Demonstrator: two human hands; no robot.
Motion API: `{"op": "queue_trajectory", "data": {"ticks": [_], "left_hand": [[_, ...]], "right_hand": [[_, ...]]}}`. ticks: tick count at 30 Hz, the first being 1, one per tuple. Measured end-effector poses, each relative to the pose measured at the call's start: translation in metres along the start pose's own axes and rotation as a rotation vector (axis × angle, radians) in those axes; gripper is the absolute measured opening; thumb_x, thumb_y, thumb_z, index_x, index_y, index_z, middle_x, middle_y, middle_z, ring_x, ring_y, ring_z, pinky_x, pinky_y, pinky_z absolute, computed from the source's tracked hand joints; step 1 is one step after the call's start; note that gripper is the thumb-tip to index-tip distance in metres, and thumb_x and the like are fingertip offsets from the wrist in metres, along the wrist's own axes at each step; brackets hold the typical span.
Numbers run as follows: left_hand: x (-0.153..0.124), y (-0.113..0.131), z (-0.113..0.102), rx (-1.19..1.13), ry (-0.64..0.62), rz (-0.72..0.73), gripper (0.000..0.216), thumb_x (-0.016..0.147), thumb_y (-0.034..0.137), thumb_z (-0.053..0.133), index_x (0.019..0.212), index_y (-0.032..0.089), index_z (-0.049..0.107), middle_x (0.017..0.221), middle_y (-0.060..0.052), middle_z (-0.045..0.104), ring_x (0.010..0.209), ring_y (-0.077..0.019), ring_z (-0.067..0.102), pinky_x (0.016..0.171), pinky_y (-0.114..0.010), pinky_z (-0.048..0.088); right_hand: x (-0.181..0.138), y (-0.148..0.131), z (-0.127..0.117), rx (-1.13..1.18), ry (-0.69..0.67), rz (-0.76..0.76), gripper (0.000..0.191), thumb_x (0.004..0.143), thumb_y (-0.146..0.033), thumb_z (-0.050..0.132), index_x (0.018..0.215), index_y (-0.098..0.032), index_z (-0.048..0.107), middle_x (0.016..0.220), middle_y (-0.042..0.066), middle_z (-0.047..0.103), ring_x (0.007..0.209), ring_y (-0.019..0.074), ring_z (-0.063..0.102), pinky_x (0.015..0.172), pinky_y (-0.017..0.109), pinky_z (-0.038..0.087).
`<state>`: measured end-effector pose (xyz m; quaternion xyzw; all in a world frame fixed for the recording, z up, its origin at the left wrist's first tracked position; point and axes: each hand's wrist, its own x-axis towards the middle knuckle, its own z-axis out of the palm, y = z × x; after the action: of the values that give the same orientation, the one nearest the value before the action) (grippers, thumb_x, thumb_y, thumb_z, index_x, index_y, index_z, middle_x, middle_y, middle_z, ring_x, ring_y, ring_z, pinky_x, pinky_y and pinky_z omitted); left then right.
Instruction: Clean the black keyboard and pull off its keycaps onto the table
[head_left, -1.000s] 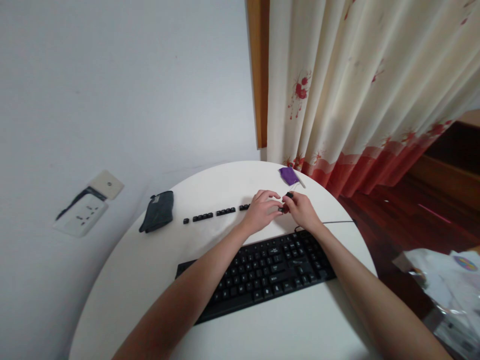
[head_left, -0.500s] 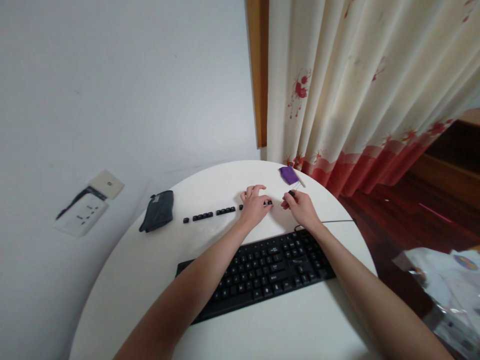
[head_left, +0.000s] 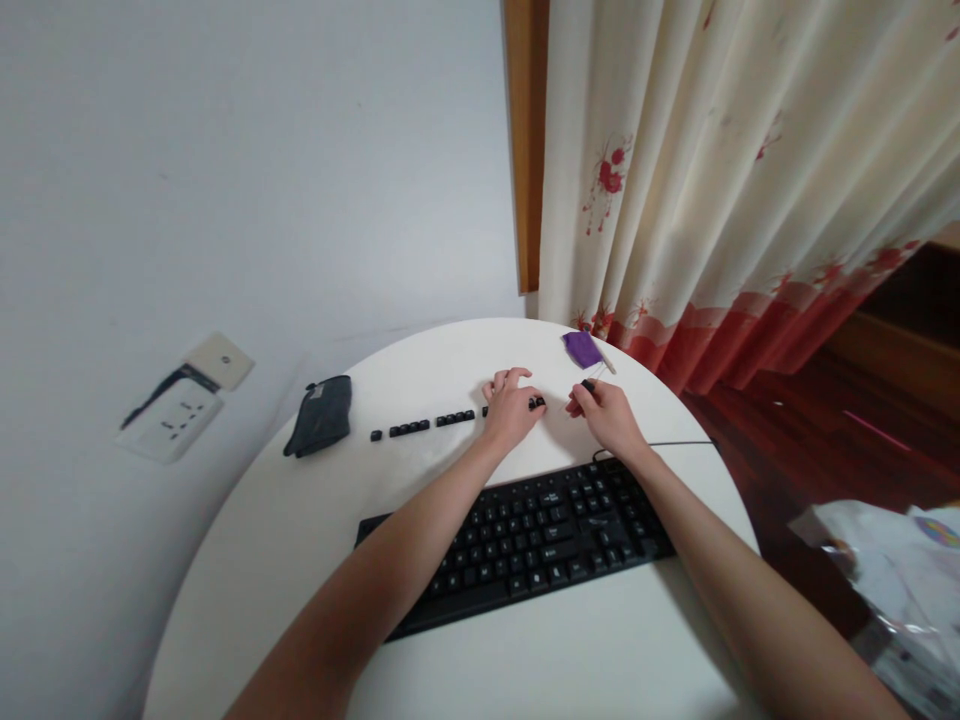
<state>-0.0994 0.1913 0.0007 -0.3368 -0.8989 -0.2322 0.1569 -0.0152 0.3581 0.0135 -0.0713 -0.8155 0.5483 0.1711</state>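
Observation:
Black keycaps (head_left: 409, 427) lie in a broken row across the white table (head_left: 255, 560). My left hand (head_left: 511, 408) rests over the right part of this row with its fingers spread. Its thumb and index finger are at the rightmost keycaps (head_left: 536, 402), some of which the hand hides. To the right, my right hand (head_left: 606, 410) is closed around a small black-ended tool (head_left: 588, 385); most of the tool is hidden by the fingers. Below both hands, partly under my forearms, lies a black keyboard (head_left: 555, 530).
A dark zip pouch (head_left: 321, 415) lies at the table's left edge. Near the far right edge is a small purple pouch (head_left: 581, 349) with thin strings. The keyboard cable (head_left: 679, 442) runs off to the right. Wall and curtain (head_left: 675, 200) stand behind the table.
The whole view has shifted slightly, moving things a little to the right. Both hands stay in nearly the same places, the left at the keycaps and the right around the tool.

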Motion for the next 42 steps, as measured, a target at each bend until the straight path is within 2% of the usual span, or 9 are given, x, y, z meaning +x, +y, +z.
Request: {"op": "queue_trajectory", "data": {"ticks": [5,29,37,42], "left_hand": [[0.000,0.004,-0.004,0.072,-0.045,-0.057,0.009,0.077,0.031,0.077,0.086,0.028,0.076,0.128,-0.003,0.055,0.118,-0.0302,0.040,0.093,-0.048,0.032],[-0.001,0.001,-0.002,0.088,-0.012,-0.070,0.017,0.076,0.032,0.077,0.092,0.029,0.074,0.126,-0.003,0.057,0.116,-0.0290,0.043,0.091,-0.046,0.034],[-0.001,0.001,-0.002,0.104,-0.046,-0.082,0.018,0.078,0.035,0.075,0.095,0.029,0.074,0.127,-0.005,0.056,0.117,-0.0300,0.042,0.091,-0.046,0.033],[-0.002,0.002,-0.010,0.121,-0.080,-0.064,0.025,0.077,0.038,0.075,0.101,0.028,0.073,0.128,-0.005,0.054,0.118,-0.0302,0.041,0.093,-0.046,0.033]], "right_hand": [[0.000,0.000,0.000,0.002,0.015,0.003,0.033,0.091,-0.042,0.049,0.074,-0.017,0.060,0.068,0.008,0.071,0.061,0.0170,0.065,0.062,0.027,0.049],[0.001,0.002,0.000,0.006,-0.001,-0.001,0.033,0.091,-0.043,0.049,0.075,-0.017,0.060,0.069,0.008,0.071,0.062,0.0176,0.065,0.063,0.028,0.050],[0.000,-0.002,-0.001,0.027,-0.006,0.003,0.031,0.090,-0.042,0.050,0.073,-0.017,0.059,0.068,0.008,0.071,0.061,0.0175,0.065,0.062,0.028,0.050],[0.001,-0.001,-0.001,0.035,0.003,0.008,0.031,0.090,-0.042,0.050,0.073,-0.017,0.059,0.067,0.007,0.070,0.061,0.0173,0.065,0.062,0.028,0.050]]}}
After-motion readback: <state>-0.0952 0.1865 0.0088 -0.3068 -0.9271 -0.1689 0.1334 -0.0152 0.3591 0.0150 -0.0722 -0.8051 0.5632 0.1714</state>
